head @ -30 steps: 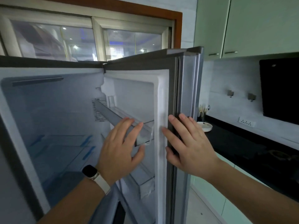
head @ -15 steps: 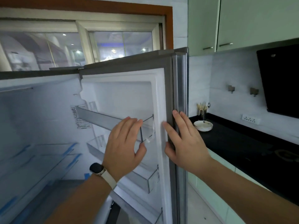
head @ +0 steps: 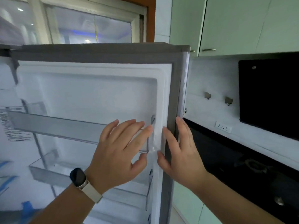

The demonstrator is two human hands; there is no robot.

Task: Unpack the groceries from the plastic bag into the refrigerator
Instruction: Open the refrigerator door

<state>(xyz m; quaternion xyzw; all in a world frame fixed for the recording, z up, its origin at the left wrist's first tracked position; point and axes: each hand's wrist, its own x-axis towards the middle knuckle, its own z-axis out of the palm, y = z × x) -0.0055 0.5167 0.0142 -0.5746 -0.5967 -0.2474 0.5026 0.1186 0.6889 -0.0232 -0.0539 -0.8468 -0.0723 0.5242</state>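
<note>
1. The refrigerator door (head: 90, 94) stood swung open with its white inner face turned to the camera. Its free edge ran upright at the right, a grey metal strip outside the pale gasket (head: 166, 94).
2. The left hand (head: 118, 152), with a dark watch (head: 78, 177) on its wrist, lay flat against the clear front of the upper door shelf (head: 56, 125). Its fingers (head: 129, 131) were straight and a little spread, gripping nothing.
3. The right hand (head: 179, 156) lay on the door's free edge. Its fingers (head: 182, 130) were straight and slightly parted, one on the gasket and another up the metal strip, with the thumb low on the gasket. It held nothing.
4. The relation that counted: the door's upright edge ran between the two hands, touching the right one, so the right hand looked the better placed to steer the door, with the left only steadying it at the shelf.
5. The refrigerator's cabinet (head: 9, 143) lay to the left of both hands, blurred. A lower door shelf (head: 48, 175) sat beneath the upper one, and both looked empty.
6. Neither the plastic bag nor any groceries were in view – by my judgement the unpacking had not begun, and the next move would call for a hand to leave the door and fetch the bag.
7. To the right were a black countertop (head: 226, 159), a wall socket (head: 223, 127), two hooks (head: 207, 95) and pale green cabinets (head: 242, 25) above – all well apart from the hands
</note>
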